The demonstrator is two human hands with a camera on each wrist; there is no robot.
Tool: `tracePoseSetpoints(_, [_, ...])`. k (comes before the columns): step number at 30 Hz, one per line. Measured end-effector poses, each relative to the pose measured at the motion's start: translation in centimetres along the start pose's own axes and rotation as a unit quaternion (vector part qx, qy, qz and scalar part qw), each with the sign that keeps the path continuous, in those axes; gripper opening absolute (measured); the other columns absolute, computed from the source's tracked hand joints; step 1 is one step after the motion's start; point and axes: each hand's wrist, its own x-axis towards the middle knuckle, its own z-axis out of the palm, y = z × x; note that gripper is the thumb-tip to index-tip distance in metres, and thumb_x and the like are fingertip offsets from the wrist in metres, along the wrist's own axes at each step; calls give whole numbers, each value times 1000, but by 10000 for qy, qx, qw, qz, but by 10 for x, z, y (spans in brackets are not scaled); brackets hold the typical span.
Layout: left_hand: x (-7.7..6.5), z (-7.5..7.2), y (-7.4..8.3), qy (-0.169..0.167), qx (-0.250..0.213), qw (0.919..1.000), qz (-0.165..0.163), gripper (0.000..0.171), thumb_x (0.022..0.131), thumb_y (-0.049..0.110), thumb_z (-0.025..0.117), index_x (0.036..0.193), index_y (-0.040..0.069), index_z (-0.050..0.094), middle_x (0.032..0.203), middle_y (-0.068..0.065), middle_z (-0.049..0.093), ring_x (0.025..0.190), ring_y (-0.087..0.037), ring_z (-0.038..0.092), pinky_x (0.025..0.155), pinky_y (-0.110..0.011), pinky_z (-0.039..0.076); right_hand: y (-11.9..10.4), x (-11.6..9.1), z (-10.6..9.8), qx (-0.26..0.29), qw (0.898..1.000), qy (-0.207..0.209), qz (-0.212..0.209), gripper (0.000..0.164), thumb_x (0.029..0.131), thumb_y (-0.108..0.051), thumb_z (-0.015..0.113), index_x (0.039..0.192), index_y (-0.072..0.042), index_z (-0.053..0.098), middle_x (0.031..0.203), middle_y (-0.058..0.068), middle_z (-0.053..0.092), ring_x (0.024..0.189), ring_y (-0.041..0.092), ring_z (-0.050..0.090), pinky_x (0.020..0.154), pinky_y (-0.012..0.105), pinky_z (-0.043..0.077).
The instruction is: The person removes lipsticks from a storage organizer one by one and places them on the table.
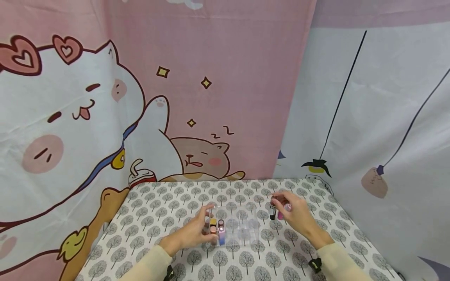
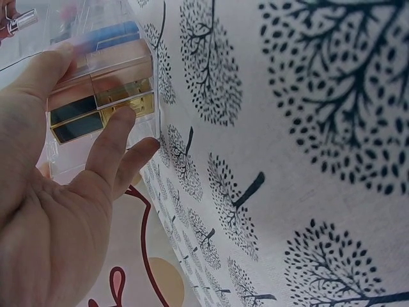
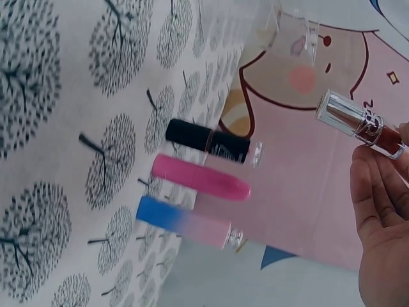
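My left hand (image 1: 195, 230) grips the left end of a clear divided organizer (image 1: 242, 245), thumb at the near side and fingers at the far side. Its left compartments hold several lip tubes, among them a black and gold one (image 2: 77, 118) and a blue-and-pink one (image 2: 108, 39). Off to the organizer's right, my right hand (image 1: 293, 212) pinches a lip gloss (image 3: 361, 123) with a silver cap and reddish-brown tube, raised above the table. Below it stand a black tube (image 3: 208, 139), a bright pink tube (image 3: 201, 177) and another blue-and-pink tube (image 3: 185, 222).
A white cloth printed with grey trees (image 1: 197, 257) covers the table. Behind it hangs a pink curtain with cartoon cats (image 1: 211, 97), and a pale curtain (image 1: 351, 117) hangs on the right. The organizer's middle and right compartments show the cloth through them.
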Motion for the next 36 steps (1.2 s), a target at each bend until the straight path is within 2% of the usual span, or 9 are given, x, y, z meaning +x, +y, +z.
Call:
tracePoseSetpoints(6, [0, -1, 0, 12, 77, 10000, 16, 115, 101, 34, 93, 184, 23, 14, 166, -23, 55, 128, -32, 78, 103, -35, 72, 11, 0, -11, -427, 9988, 232, 25, 30, 99, 2, 88, 127, -4, 81, 100, 3, 87, 82, 4, 77, 74, 13, 64])
tracePoseSetpoints(15, [0, 0, -2, -16, 49, 10000, -13, 115, 101, 34, 93, 184, 24, 13, 166, -21, 55, 126, -28, 78, 101, -29, 71, 28, 0, -24, -854, 9946, 576, 84, 27, 97, 5, 90, 122, -3, 83, 95, 2, 85, 79, 10, 77, 73, 14, 63])
tracePoseSetpoints(25, [1, 0, -1, 24, 106, 9999, 19, 115, 102, 33, 93, 184, 22, 13, 167, -25, 53, 127, -30, 78, 105, -37, 72, 47, 0, -37, -1086, 9913, 633, 395, 22, 100, 2, 89, 121, 1, 83, 97, 8, 86, 82, 21, 80, 78, 9, 62])
tracePoseSetpoints(31, [1, -1, -1, 16, 61, 10000, -45, 115, 102, 31, 93, 184, 22, 13, 168, -24, 53, 128, -29, 77, 103, -34, 71, 56, -5, -42, -1276, 9872, 580, 766, 19, 104, -4, 87, 123, -1, 83, 102, 10, 87, 86, 23, 80, 77, 10, 61])
tracePoseSetpoints(36, [1, 0, 0, 18, 35, 10000, -61, 116, 101, 30, 93, 185, 22, 12, 169, -24, 53, 129, -30, 77, 101, -31, 71, 63, -9, -45, -1315, 9853, 616, 899, 19, 105, -4, 86, 123, -1, 82, 102, 10, 86, 86, 30, 81, 78, 8, 59])
